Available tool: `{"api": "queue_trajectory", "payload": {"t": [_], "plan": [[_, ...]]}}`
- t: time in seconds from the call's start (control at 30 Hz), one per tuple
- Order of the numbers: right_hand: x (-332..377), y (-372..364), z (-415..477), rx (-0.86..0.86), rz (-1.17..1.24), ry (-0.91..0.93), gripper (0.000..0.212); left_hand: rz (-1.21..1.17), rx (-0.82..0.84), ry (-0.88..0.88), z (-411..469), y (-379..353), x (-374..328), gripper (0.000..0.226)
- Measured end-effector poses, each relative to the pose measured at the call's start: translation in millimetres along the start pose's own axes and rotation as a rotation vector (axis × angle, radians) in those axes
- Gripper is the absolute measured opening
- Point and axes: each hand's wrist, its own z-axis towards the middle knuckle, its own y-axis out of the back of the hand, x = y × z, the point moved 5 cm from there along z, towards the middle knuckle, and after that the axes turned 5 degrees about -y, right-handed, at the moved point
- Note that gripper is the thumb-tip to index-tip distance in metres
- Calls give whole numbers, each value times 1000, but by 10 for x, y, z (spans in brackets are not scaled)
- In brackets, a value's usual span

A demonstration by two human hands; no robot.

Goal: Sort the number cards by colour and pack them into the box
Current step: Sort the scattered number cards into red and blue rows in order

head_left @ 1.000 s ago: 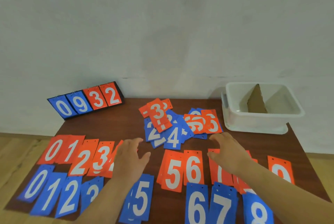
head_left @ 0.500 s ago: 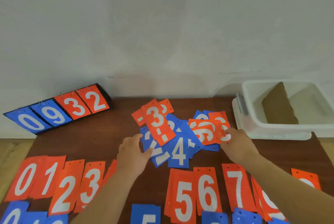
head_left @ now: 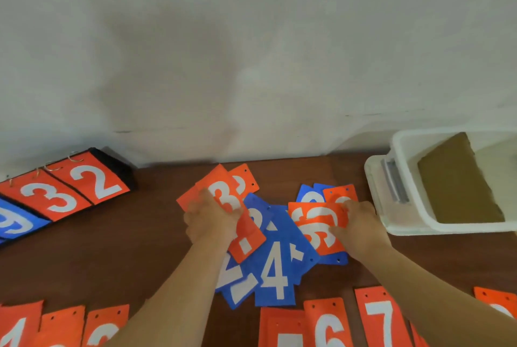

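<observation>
Head cam: left hand [head_left: 212,220] has its fingers curled on the orange 3 card [head_left: 223,197]. Right hand [head_left: 361,227] lies on an orange stack [head_left: 316,223]; can't tell if it's pinching. Blue 4 card [head_left: 275,271] sits between the wrists. White box [head_left: 397,151] with a cardboard divider [head_left: 458,187] is just right of the right hand. Flip scoreboard [head_left: 84,181] is well left of the left hand. Dark wood table [head_left: 112,248], pale grey wall [head_left: 251,39] behind.

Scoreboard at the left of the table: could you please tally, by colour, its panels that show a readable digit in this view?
Orange: 2, the 3 panel and the 2 panel
Blue: 1, the 9 panel, cut by the frame edge
Total: 3
</observation>
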Motion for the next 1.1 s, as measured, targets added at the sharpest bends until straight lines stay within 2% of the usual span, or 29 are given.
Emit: {"api": "queue_trajectory", "payload": {"t": [0.2,0.37,0.67,0.83,0.93,1.1], "plan": [[-38,-88,114,47,127,-47,62,-67,-45,44,-31,-74,29,100],[-74,-73,62,33,222,-30,44,-157,-39,87,-49,-66,69,97],[-166,275,-257,-147,359,37,17,-303,-116,-137,-281,227,213,51],[-178,372,-462,-156,335,49,23,-208,-69,-133,-471,353,422,50],[-143,504,-616,-241,281,55,27,-137,-62,-122,-586,445,520,47],[-114,763,-898,-370,345,103,26,-270,-120,-137,-829,660,614,39]]}}
